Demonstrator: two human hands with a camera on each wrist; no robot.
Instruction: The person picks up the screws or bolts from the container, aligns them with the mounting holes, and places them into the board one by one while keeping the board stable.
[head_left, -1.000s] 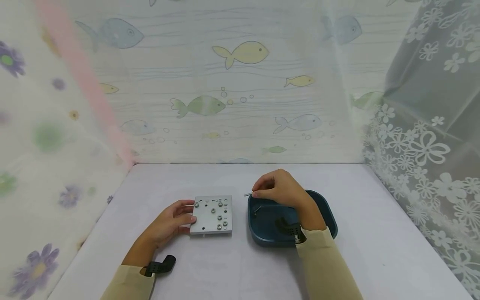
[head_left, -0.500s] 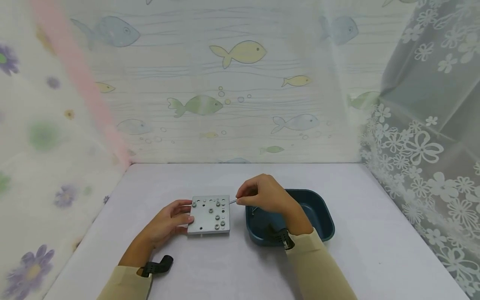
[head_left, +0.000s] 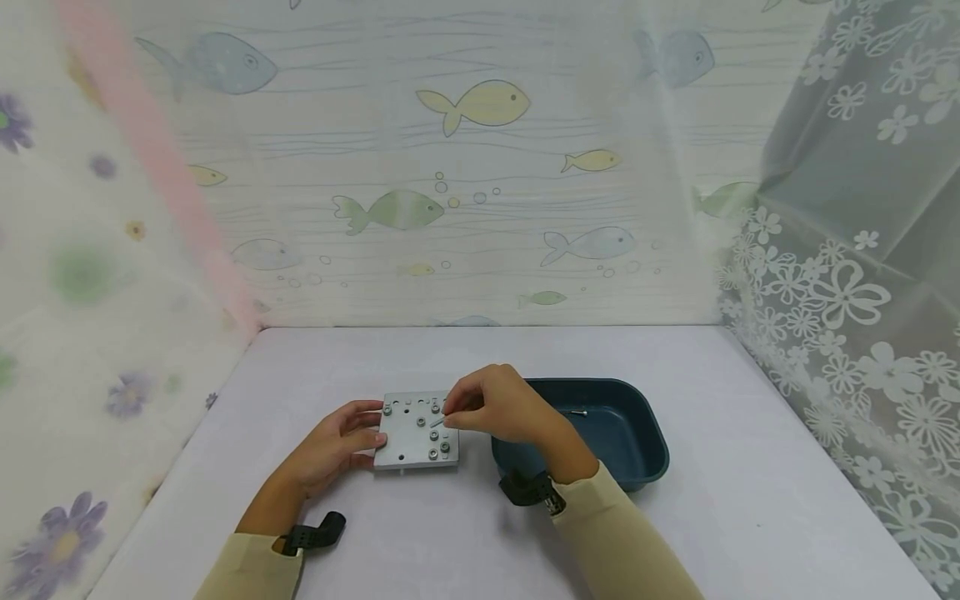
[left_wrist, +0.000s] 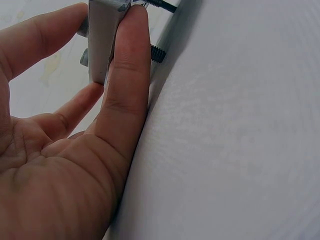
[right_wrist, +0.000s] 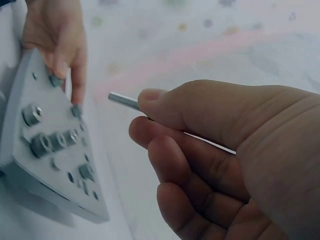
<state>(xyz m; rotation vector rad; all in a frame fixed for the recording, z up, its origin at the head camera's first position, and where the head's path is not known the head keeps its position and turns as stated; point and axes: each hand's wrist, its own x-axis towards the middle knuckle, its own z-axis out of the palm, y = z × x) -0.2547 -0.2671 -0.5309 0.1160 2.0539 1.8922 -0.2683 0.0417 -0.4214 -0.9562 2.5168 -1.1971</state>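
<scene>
My left hand (head_left: pixel 337 443) grips the left edge of a square metal plate (head_left: pixel 401 437), thumb on top. Several socket-head screws (right_wrist: pixel 42 145) stand in the plate's holes, and other holes are open. The left wrist view shows threaded screw ends (left_wrist: pixel 158 53) sticking out below the plate, with a finger along its underside. My right hand (head_left: pixel 495 408) pinches a thin, smooth metal pin (right_wrist: pixel 122 100) between thumb and index finger. The pin hangs over the right part of the plate, apart from its surface in the right wrist view. The right hand hides the plate's upper right corner in the head view.
A dark blue tray (head_left: pixel 658 429) stands right of the plate, partly behind the right forearm. One small metal piece (head_left: pixel 576 412) lies in it. White cloth (head_left: pixel 405 533) covers the table, and patterned curtains (head_left: pixel 480 250) hang behind and at the sides.
My right hand has moved left and slightly down from above the tray to over the plate, carrying the pin. The left hand keeps its hold on the plate.
</scene>
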